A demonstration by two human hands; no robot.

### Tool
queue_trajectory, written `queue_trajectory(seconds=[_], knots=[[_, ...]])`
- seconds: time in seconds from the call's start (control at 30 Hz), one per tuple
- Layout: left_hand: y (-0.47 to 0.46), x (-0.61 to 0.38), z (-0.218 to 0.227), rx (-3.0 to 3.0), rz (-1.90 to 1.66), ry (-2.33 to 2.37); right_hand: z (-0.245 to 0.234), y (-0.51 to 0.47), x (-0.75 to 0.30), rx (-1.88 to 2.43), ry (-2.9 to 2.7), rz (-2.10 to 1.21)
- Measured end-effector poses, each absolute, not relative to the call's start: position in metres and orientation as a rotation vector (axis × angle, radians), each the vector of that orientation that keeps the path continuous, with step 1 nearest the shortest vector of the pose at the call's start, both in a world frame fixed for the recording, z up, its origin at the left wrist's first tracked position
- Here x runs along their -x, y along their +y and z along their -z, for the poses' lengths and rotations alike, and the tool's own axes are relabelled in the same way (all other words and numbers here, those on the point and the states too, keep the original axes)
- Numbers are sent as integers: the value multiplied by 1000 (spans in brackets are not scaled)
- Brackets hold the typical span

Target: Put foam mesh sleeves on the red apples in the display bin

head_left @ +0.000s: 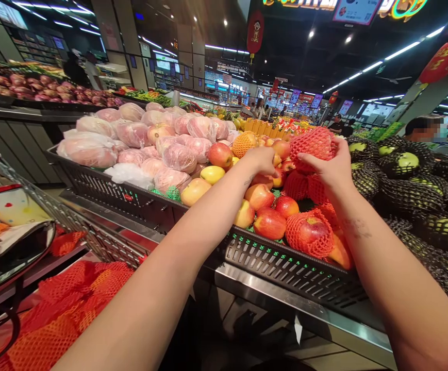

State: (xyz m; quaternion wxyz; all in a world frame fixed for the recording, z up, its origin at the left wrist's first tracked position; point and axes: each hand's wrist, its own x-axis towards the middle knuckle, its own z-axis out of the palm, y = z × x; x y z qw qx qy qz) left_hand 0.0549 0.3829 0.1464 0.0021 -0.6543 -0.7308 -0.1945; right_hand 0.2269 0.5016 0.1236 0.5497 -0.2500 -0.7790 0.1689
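My right hand (pixel 334 162) is closed around a red foam fruit net (pixel 312 146), raised above the display. The net is rounded, but whatever is inside it does not show clearly. My left hand (pixel 263 161) is just to its left, low over the apples, with its fingers curled; what they hold, if anything, is hidden. Beneath both hands lie loose red and yellow apples (pixel 270 222). One apple in a red foam net (pixel 309 233) rests at the front of the black crate (pixel 285 265). More red nets (pixel 297 184) lie under my right hand.
Plastic-wrapped pink fruit (pixel 179 154) fills the crate's left part. Green melons in black nets (pixel 405 165) are piled at the right. A metal shopping cart (pixel 103 242) stands at the lower left, near several red-orange foam nets (pixel 65 309). Onions (pixel 46 90) are farther back.
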Motion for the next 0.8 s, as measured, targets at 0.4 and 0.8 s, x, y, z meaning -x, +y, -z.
queue_trajectory(seconds=[0.4, 0.8], knots=[[389, -47, -142, 1875, 379, -2673, -124, 482, -224, 475, -1951, -392], [390, -45, -146, 1113, 1734, -2172, -123, 472, -223, 596, -2361, -412]])
